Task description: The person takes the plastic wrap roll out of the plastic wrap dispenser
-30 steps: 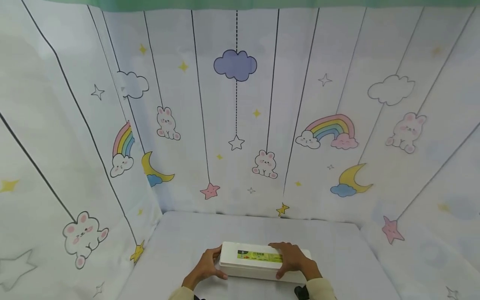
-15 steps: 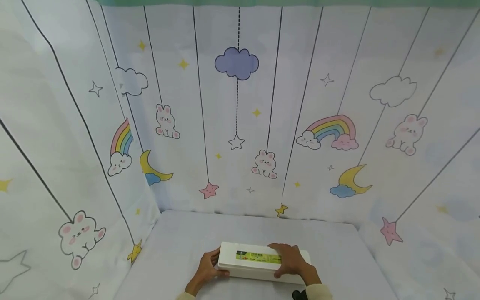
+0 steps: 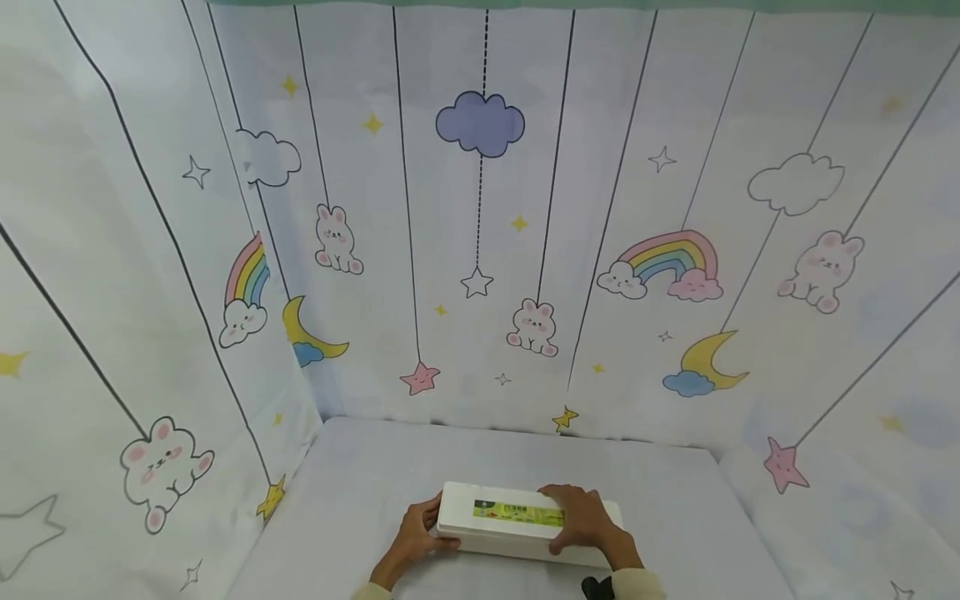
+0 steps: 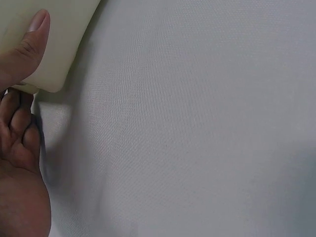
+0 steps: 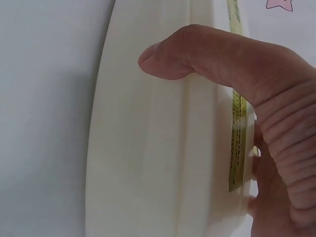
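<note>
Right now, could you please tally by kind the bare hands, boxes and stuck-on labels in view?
Bare hands: 2, left hand and right hand
Boxes: 1, the long white rectangular box
Labels: 1, the yellow-green rectangular label
Total: 4

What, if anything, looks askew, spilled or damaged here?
Nothing stands out. The white box, held by the left hand and right hand, shows no visible damage; its lid looks seated; the tabletop shows no spill.
</note>
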The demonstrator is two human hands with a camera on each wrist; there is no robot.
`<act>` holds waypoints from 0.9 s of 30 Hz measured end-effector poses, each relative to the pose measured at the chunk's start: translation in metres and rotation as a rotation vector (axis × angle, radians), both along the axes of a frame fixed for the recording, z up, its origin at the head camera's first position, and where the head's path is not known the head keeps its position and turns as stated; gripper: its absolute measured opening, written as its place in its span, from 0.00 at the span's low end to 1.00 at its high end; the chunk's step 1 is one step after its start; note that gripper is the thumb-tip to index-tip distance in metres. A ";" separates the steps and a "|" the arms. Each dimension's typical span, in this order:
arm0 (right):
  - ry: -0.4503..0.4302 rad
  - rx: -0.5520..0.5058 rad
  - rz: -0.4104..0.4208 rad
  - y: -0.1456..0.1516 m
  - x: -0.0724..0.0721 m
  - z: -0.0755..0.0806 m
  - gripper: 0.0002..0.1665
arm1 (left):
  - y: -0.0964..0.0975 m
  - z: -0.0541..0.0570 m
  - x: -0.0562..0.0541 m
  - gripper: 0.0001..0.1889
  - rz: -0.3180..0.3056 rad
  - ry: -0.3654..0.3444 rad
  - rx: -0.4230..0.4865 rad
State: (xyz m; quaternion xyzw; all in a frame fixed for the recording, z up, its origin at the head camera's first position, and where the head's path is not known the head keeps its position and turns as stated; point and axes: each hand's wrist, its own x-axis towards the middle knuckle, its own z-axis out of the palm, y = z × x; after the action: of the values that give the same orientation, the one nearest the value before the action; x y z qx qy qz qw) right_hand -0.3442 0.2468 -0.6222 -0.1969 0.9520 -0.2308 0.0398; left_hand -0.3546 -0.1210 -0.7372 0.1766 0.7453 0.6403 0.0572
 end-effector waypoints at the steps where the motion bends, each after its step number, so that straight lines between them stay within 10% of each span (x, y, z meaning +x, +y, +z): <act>1: -0.010 0.007 -0.005 -0.001 -0.001 0.002 0.54 | 0.000 0.000 0.000 0.60 0.005 -0.002 -0.005; 27: -0.023 -0.024 -0.077 0.000 0.001 0.004 0.54 | -0.003 -0.002 0.002 0.57 0.015 0.009 0.002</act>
State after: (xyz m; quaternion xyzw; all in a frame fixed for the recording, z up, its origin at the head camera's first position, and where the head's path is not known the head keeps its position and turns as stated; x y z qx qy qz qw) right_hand -0.3432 0.2465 -0.6184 -0.1577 0.9555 -0.2460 0.0396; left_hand -0.3524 -0.1235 -0.7397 0.1738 0.7463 0.6406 0.0488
